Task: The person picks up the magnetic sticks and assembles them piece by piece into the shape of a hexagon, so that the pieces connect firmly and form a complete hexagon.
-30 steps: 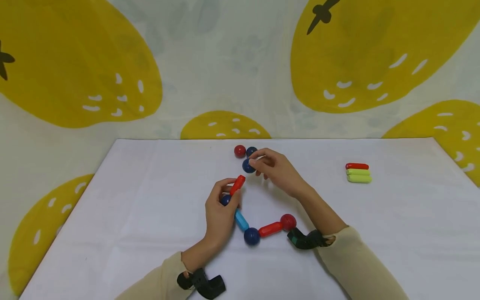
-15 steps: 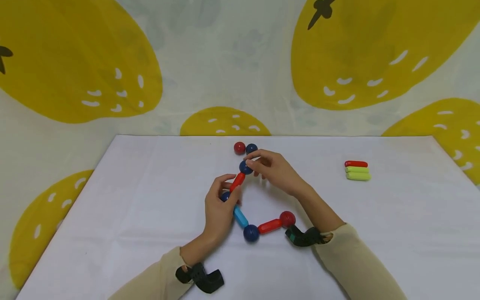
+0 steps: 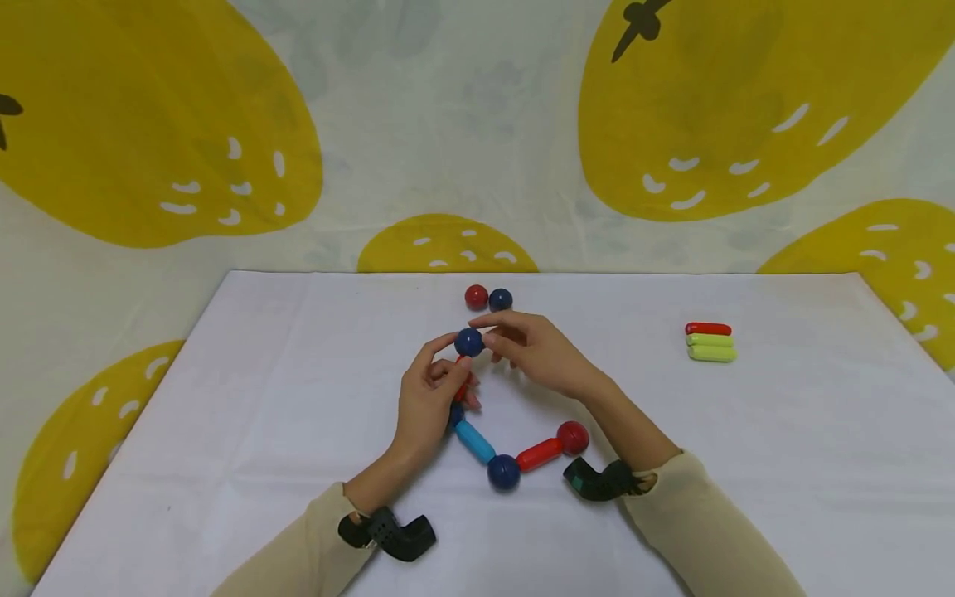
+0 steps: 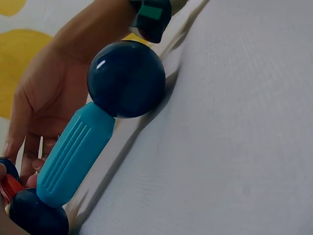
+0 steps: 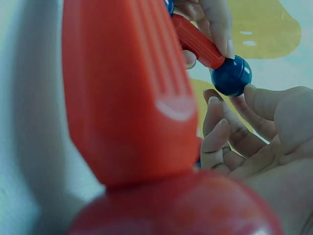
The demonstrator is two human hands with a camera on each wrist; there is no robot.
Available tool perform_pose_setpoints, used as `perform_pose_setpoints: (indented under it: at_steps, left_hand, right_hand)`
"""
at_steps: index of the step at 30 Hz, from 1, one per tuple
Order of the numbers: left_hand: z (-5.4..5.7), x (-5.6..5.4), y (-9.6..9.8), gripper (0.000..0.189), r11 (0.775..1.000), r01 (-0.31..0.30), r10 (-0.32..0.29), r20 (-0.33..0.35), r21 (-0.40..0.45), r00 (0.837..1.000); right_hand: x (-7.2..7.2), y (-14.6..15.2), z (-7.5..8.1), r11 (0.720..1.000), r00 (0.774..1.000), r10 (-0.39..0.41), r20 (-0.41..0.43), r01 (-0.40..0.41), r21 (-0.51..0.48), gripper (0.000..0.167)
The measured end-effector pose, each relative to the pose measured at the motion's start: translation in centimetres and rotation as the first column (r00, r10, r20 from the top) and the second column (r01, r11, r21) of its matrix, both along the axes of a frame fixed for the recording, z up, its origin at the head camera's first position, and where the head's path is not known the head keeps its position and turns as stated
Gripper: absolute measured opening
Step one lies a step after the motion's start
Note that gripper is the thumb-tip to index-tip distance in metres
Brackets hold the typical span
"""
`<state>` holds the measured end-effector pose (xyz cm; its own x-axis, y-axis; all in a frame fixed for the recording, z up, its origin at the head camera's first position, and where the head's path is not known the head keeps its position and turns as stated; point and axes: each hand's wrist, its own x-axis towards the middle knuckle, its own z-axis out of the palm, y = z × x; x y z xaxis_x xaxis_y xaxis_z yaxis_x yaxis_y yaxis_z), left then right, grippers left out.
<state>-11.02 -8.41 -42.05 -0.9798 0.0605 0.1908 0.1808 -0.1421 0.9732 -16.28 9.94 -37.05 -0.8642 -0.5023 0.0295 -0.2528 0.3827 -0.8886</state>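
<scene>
My left hand (image 3: 427,406) grips a red rod (image 5: 198,41), its index fingertip against the blue ball (image 3: 468,342) at the rod's far end. From the other side my right hand (image 3: 540,352) pinches that same ball between thumb and fingertips. Below the left fingers, the red rod runs down to a second blue ball (image 3: 457,415), partly hidden by the hand. A light blue rod (image 3: 475,443) joins this to another blue ball (image 4: 126,79). From there a red rod (image 3: 540,454) leads to a red ball (image 3: 573,438), near the right wrist.
A loose red ball (image 3: 476,297) and a dark blue ball (image 3: 501,299) sit side by side just beyond the hands. At the right lie a red rod (image 3: 709,329) and two yellow-green rods (image 3: 712,353). White cloth (image 3: 298,373) covers the table, before a patterned backdrop.
The right hand brought its blue ball leftward and down onto the red rod's tip. The left fingers shifted up along the rod to touch the ball.
</scene>
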Motion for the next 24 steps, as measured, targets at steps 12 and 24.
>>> perform_pose_setpoints:
  at_steps: [12,24]
  left_hand:
    - [0.2,0.1,-0.2,0.043,1.000,0.006,-0.006,0.003,-0.023,1.000]
    - [0.5,0.2,-0.2,0.042,1.000,0.012,-0.012,0.011,-0.020,1.000]
  right_hand:
    - [0.2,2.5,2.2,0.999,0.999,-0.025,-0.030,0.026,0.045,0.028]
    - [1.8,12.2,2.7,0.948,0.959,-0.233,-0.159,0.261,0.184,0.028]
